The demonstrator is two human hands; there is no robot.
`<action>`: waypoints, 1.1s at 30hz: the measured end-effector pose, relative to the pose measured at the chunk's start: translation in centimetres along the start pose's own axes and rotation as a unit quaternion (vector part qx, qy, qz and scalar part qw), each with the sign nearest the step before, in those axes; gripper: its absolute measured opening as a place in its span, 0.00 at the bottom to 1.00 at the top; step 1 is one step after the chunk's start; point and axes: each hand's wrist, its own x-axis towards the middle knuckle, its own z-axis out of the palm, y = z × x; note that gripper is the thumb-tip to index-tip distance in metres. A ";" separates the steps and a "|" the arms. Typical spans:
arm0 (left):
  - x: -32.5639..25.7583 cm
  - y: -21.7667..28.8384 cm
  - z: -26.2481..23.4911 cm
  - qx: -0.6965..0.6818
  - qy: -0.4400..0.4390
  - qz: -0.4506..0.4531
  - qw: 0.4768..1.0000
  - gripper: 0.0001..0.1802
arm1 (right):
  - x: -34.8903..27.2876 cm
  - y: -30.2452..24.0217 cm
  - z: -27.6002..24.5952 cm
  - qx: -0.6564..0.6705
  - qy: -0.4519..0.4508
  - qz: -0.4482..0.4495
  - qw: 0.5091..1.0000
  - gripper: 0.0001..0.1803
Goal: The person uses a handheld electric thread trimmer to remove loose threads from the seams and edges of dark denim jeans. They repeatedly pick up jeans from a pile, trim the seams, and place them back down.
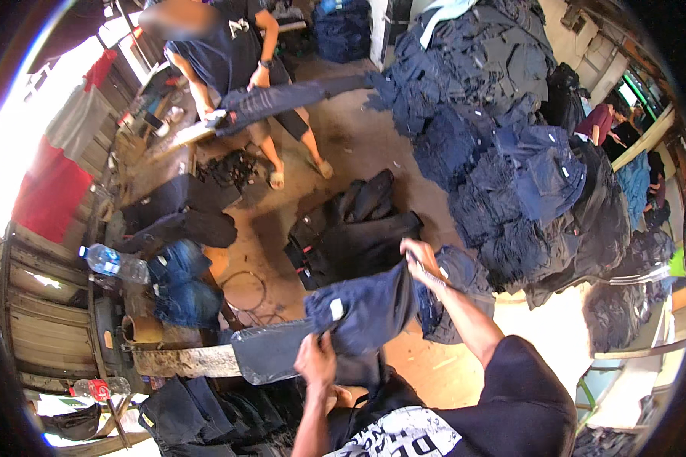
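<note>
A dark navy garment (370,305), which looks like a pair of trousers with a white label, is stretched between my hands. My left hand (316,359) is closed on its near left edge, beside the label. At the far right end, my right hand (423,261) grips the cloth, with the arm reaching forward. Just left of the garment lies a dark padded board (270,353) on a wooden plank (187,362). Beyond it, a heap of black garments (354,236) rests on the floor. Folded dark clothes (453,293) sit right of my right hand.
Large piles of dark garments (495,76) rise at the right. A co-worker (225,57) at the far left handles dark trousers (290,99) over a bench. Blue jeans (181,286), a plastic bottle (114,264) and stacked black clothes (213,415) are at my left.
</note>
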 end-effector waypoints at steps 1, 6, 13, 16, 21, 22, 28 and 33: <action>0.6 1.5 1.9 0.005 -0.004 -0.012 1.000 0.15 | 2.0 0.3 0.6 -0.003 0.053 0.015 0.998 0.16; 1.1 2.4 -0.9 -0.039 0.120 -0.224 0.966 0.15 | 4.0 -9.0 5.8 0.077 0.069 -0.083 0.991 0.11; -0.3 7.4 6.9 -0.323 0.028 -0.191 0.926 0.13 | -7.2 -18.0 5.5 0.066 -0.025 -0.103 0.992 0.13; 1.9 7.8 10.9 -0.237 0.047 -0.179 0.954 0.15 | -6.1 -16.8 2.5 0.056 0.049 0.049 0.996 0.11; 3.3 -3.1 -0.8 -0.127 0.140 -0.098 0.977 0.13 | -5.7 -18.2 0.1 0.014 0.029 0.022 0.999 0.17; 3.0 -6.3 -4.2 -0.134 0.146 -0.132 0.971 0.13 | -6.3 -19.1 1.0 0.025 -0.023 0.016 0.999 0.19; 6.3 -24.0 -13.8 -0.089 0.125 -0.073 0.985 0.24 | -10.3 -25.6 15.8 0.110 -0.193 -0.227 0.948 0.22; 9.6 -25.5 -12.9 0.003 0.124 -0.079 0.989 0.21 | -11.5 -28.1 22.0 0.147 -0.192 -0.178 0.954 0.23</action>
